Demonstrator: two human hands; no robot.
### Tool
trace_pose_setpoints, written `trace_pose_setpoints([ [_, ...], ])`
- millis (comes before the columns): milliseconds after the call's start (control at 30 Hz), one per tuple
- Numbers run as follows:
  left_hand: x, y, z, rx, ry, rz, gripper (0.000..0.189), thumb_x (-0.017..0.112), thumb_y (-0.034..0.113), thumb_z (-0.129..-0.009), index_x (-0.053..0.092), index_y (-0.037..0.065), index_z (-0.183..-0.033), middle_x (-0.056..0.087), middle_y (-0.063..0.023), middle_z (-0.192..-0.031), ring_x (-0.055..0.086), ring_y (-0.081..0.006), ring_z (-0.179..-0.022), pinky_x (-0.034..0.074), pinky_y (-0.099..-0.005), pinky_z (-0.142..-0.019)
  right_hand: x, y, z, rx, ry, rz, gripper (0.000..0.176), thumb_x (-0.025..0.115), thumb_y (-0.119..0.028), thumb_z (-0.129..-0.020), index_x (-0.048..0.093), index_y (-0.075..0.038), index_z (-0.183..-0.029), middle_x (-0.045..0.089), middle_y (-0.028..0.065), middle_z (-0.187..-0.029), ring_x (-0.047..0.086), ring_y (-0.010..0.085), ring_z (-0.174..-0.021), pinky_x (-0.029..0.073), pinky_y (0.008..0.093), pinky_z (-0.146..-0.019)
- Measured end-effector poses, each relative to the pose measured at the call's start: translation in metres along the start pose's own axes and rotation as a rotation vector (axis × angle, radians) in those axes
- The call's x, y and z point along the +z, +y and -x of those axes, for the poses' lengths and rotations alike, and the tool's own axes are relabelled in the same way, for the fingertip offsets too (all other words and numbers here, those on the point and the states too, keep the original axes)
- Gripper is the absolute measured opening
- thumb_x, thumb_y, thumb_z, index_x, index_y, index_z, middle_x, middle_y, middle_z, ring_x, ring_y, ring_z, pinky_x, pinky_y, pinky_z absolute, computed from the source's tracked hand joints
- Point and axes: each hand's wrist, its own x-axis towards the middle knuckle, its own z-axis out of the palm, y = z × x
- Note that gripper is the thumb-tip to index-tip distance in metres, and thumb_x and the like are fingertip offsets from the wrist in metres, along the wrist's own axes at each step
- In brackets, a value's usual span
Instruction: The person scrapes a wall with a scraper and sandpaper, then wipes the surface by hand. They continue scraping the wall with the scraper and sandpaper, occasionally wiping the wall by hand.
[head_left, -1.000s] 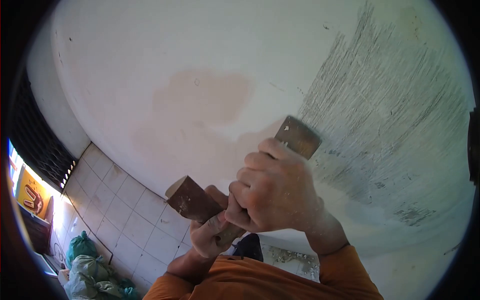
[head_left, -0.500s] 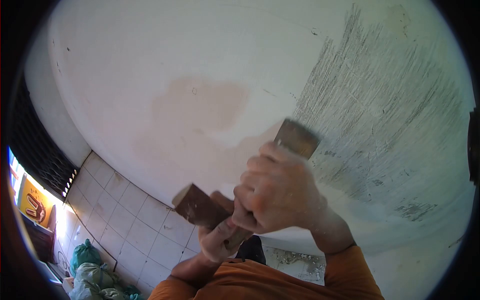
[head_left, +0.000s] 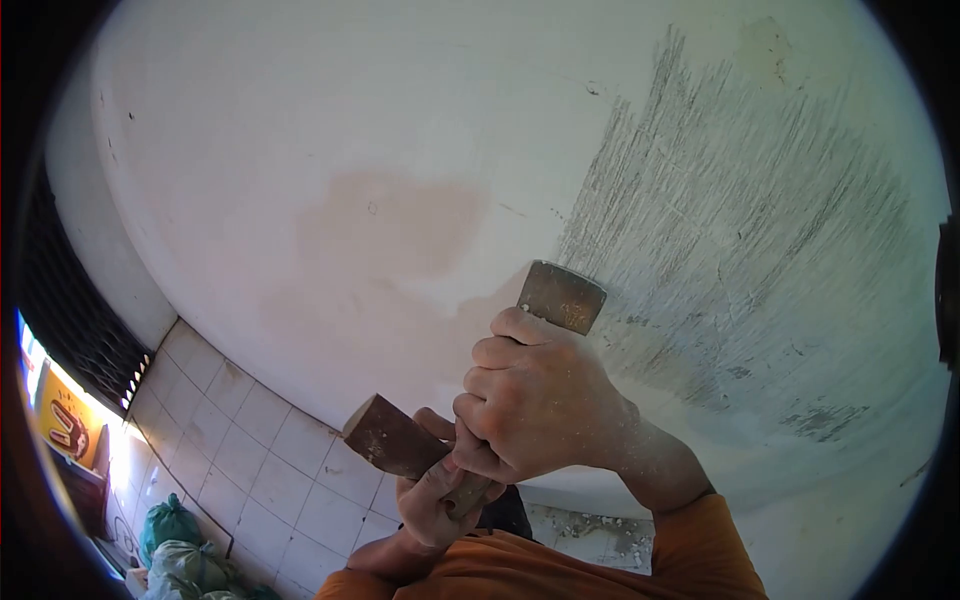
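Note:
My right hand (head_left: pixel 545 400) is closed round a scraper whose wide metal blade (head_left: pixel 563 297) sticks out above the knuckles, against or close to the white wall (head_left: pixel 240 150). The blade has rusty marks and white crumbs on it. Lower left, my left hand (head_left: pixel 437 490) grips a second scraper with a brown blade (head_left: pixel 392 437) pointing up and left; the end of its handle shows below the thumb. Both hands are close together or touching. Right of the upper blade lies a scratched grey patch (head_left: pixel 730 220) of wall.
A pinkish patch (head_left: pixel 400 225) marks the wall. Floor tiles (head_left: pixel 250 455) lie at lower left, with tied green and white bags (head_left: pixel 175 530), a dark folding gate (head_left: pixel 75 290) and a yellow sign (head_left: pixel 70 415). White debris (head_left: pixel 600 530) lies on the floor below my hands.
The upper blade and my right hand have moved down and slightly left in view. The camera view has shifted a little. Both scrapers are still held.

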Motion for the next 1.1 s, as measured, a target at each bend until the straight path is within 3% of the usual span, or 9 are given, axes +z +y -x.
trace_pose_setpoints([
  [233, 0.01, 0.007, 0.01, -0.058, 0.142, -0.109, 0.021, 0.048, 0.013, -0.086, 0.035, 0.004, -0.099, 0.051, -0.0135, -0.082, 0.052, -0.0163, -0.064, 0.042, -0.0267, -0.051, 0.004, -0.004, 0.002, 0.017, 0.014, -0.063, 0.026, 0.06, -0.022, -0.064, 0.048, -0.011, -0.044, 0.044, 0.0003, -0.045, 0.046, 0.0166, -0.052, 0.039, 0.03, -0.065],
  [333, -0.009, -0.01, -0.003, 0.047, -0.006, -0.054, 0.021, 0.049, 0.014, -0.086, 0.035, 0.005, -0.1, 0.05, -0.012, -0.081, 0.05, -0.0158, -0.063, 0.041, -0.0275, -0.05, 0.007, -0.003, 0.004, 0.007, -0.038, 0.009, 0.024, 0.06, -0.022, -0.062, 0.05, -0.01, -0.045, 0.046, 0.001, -0.046, 0.046, 0.0171, -0.051, 0.039, 0.0301, -0.065],
  [500, -0.001, 0.006, -0.01, -0.015, -0.12, -0.001, 0.021, 0.049, 0.015, -0.088, 0.034, 0.006, -0.1, 0.05, -0.0114, -0.085, 0.053, -0.0163, -0.066, 0.042, -0.0257, -0.049, -0.017, 0.0, -0.007, 0.047, -0.008, 0.061, 0.025, 0.06, -0.023, -0.064, 0.05, -0.01, -0.045, 0.048, 0.001, -0.046, 0.046, 0.0172, -0.051, 0.039, 0.0301, -0.066],
  [600, 0.005, 0.002, 0.001, -0.038, 0.016, -0.03, 0.021, 0.049, 0.015, -0.089, 0.034, 0.006, -0.1, 0.051, -0.0113, -0.086, 0.053, -0.0159, -0.067, 0.042, -0.0254, -0.05, -0.006, -0.001, 0.0, -0.022, -0.053, 0.033, 0.025, 0.06, -0.023, -0.064, 0.051, -0.01, -0.045, 0.048, 0.0011, -0.046, 0.047, 0.0165, -0.051, 0.039, 0.0303, -0.066],
  [767, 0.007, 0.015, -0.013, -0.126, -0.095, 0.087, 0.022, 0.051, 0.016, -0.089, 0.038, 0.008, -0.103, 0.052, -0.0119, -0.088, 0.054, -0.0157, -0.069, 0.044, -0.0262, -0.052, -0.03, -0.002, -0.014, 0.049, -0.133, 0.135, 0.025, 0.06, -0.024, -0.066, 0.054, -0.011, -0.045, 0.049, 0.0011, -0.046, 0.048, 0.0157, -0.052, 0.039, 0.0296, -0.068],
  [900, 0.017, 0.012, -0.008, -0.111, -0.024, 0.059, 0.022, 0.051, 0.016, -0.089, 0.037, 0.008, -0.104, 0.052, -0.0117, -0.086, 0.052, -0.0153, -0.068, 0.042, -0.0259, -0.053, -0.025, -0.003, -0.009, 0.053, -0.26, 0.165, 0.024, 0.06, -0.025, -0.065, 0.057, -0.01, -0.046, 0.053, 0.0017, -0.048, 0.05, 0.0158, -0.053, 0.039, 0.0295, -0.069],
  [1100, 0.024, 0.023, -0.014, -0.112, -0.133, 0.034, 0.021, 0.048, 0.016, -0.089, 0.038, 0.007, -0.105, 0.052, -0.012, -0.086, 0.052, -0.0174, -0.07, 0.042, -0.0279, -0.055, -0.04, -0.003, -0.018, 0.063, -0.167, 0.216, 0.026, 0.06, -0.028, -0.066, 0.057, -0.01, -0.047, 0.054, 0.0018, -0.049, 0.051, 0.0161, -0.054, 0.039, 0.0297, -0.07],
])
